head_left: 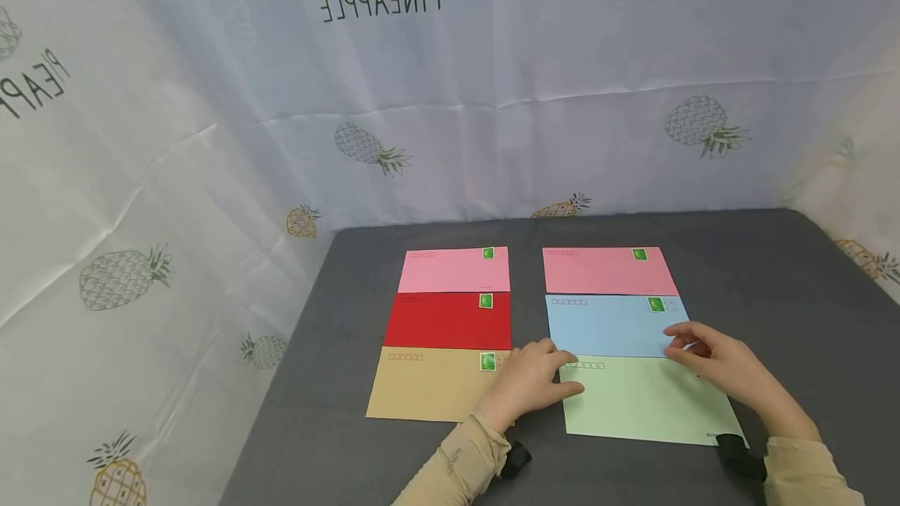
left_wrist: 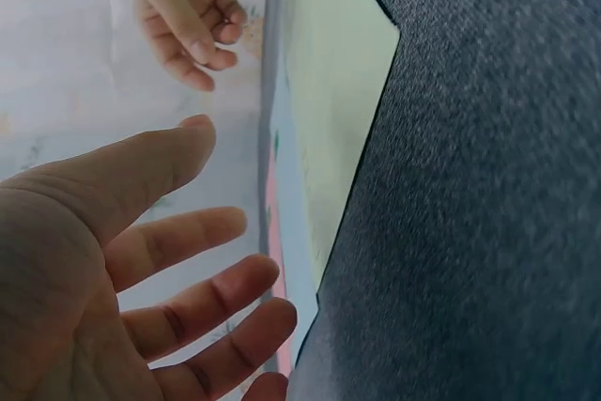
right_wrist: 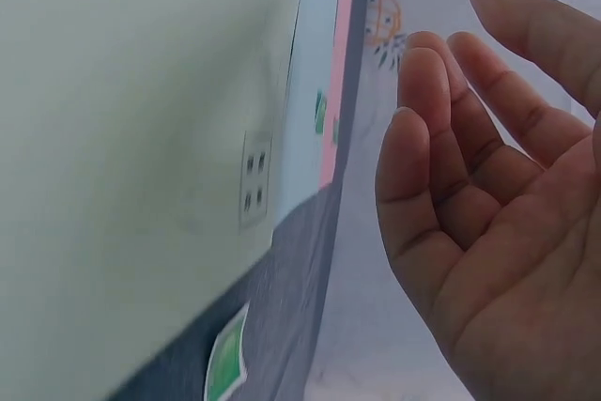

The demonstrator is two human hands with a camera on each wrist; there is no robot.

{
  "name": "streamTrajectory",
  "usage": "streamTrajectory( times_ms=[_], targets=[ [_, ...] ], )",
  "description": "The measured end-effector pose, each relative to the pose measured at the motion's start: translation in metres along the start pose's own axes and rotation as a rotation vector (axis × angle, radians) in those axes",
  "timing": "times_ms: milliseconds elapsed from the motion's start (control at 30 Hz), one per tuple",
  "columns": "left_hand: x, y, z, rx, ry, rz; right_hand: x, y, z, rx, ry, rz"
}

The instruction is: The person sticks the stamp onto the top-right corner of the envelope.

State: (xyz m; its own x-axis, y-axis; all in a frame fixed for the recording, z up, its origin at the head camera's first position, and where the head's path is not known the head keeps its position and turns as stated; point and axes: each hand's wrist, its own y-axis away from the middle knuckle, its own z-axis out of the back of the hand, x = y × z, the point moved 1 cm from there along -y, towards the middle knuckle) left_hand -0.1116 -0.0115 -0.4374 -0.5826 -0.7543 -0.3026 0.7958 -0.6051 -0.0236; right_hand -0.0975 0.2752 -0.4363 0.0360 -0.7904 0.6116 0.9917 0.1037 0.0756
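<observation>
My left hand [head_left: 530,383] hovers between the tan envelope [head_left: 425,390] and the pale green envelope [head_left: 636,403], fingers spread and holding nothing. Over the right side of the green envelope, near its border with the blue envelope [head_left: 598,330], is my right hand [head_left: 724,365]. Its fingers are loosely bent, thumb apart from them, with nothing between. In the right wrist view a loose green stamp [right_wrist: 225,359] lies on the dark cloth beside the green envelope, whose printed stamp box [right_wrist: 255,178] shows bare. The blue envelope carries a green stamp [head_left: 656,304] at its upper right.
Above the tan envelope lie a red envelope [head_left: 443,322] and a pink envelope [head_left: 450,272], each stamped. Another stamped pink envelope [head_left: 598,270] tops the right column. A dark grey cloth [head_left: 316,381] covers the table, and a pineapple-print curtain [head_left: 492,139] hangs behind.
</observation>
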Motion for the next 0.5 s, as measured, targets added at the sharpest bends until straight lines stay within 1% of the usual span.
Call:
streamTrajectory(
  times_ms=[133, 233, 367, 500],
  targets=[
    [-0.004, -0.002, -0.004, 0.028, -0.007, 0.007, -0.012, 0.006, 0.005, -0.012, 0.024, -0.032],
    [-0.007, -0.002, -0.005, 0.047, -0.005, 0.022, -0.02, 0.01, 0.008, -0.017, 0.046, -0.072],
    [-0.009, -0.002, -0.007, 0.07, -0.004, 0.049, -0.031, 0.013, 0.012, -0.009, 0.066, -0.125],
    [-0.011, -0.001, -0.009, 0.088, 0.004, 0.054, -0.041, 0.015, 0.018, -0.002, 0.078, -0.16]
  ],
)
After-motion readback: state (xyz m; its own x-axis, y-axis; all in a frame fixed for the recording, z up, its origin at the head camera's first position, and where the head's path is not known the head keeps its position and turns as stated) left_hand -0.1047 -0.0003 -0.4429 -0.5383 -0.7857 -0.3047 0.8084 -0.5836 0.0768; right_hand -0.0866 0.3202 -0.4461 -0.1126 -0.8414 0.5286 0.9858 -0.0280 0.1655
